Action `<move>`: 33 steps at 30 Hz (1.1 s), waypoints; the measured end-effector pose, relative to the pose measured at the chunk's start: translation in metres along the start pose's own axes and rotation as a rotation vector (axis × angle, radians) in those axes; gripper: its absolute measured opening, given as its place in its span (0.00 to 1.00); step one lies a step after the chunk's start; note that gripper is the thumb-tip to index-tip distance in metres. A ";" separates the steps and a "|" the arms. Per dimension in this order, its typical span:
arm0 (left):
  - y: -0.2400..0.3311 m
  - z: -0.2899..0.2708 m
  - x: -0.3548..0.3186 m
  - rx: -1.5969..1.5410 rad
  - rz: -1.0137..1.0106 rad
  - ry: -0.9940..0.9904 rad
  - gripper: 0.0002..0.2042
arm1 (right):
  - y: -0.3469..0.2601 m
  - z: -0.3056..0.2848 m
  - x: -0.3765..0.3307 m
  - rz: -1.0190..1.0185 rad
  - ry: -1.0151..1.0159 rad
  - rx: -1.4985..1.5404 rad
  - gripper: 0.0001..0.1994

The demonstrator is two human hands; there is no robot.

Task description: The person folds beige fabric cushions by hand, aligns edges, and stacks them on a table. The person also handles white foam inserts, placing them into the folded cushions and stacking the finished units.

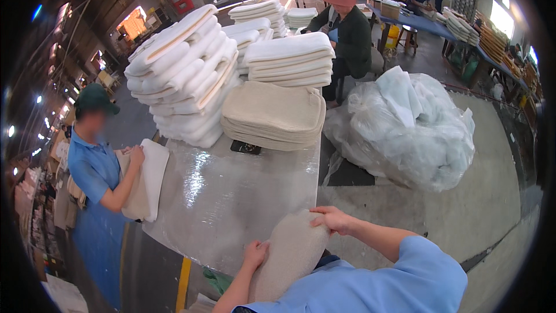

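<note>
A beige cloth (289, 249) is held at the near edge of a worktable, close against the body of a worker in a light blue shirt (370, 281). The right hand (333, 220) pinches its upper right corner, thumb and fingers pressed together; the left hand (256, 253) is curled closed at its left edge, the exact placing of the fingertips too small to make out.

Beyond the cloth lies the table (231, 191), its shiny top bare in front. At its far side sits a neat pile of beige cloths (272, 110), a small black object (245, 147) at the foot of the pile. Just left of it, a tall, leaning stack of white pads (179, 69) rises; right behind it is a lower stack of folded white pads (289, 61).

On the left, a co-worker in a green cap (92, 150) bends over a beige and white piece (152, 179) at the table's edge. At the far side, another co-worker in a pink hat (347, 40) is near the white stacks.

To the right of the table, a big clear plastic bag (405, 133) bulging with white material rests on the floor. Farther back stand a long blue table (417, 23), a yellow bucket (391, 36) and a stool (410, 35).
</note>
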State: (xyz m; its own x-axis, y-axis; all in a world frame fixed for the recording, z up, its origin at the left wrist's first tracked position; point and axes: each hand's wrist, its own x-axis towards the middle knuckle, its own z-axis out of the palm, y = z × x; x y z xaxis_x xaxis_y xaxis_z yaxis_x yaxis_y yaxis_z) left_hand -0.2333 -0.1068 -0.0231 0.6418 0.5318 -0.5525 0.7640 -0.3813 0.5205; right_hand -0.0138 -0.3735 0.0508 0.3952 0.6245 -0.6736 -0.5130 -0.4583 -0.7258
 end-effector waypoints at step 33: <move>-0.077 0.031 0.016 0.172 0.362 0.530 0.16 | 0.048 0.137 0.166 -0.451 -0.008 -0.994 0.07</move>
State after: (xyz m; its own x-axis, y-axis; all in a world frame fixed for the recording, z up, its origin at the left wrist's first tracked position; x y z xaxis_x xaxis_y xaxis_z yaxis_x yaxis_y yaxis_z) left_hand -0.2796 -0.0922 -0.0916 0.7739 0.6308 0.0559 0.5341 -0.6976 0.4776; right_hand -0.0772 -0.2054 -0.0762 0.3855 0.8658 -0.3189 0.5246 -0.4900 -0.6961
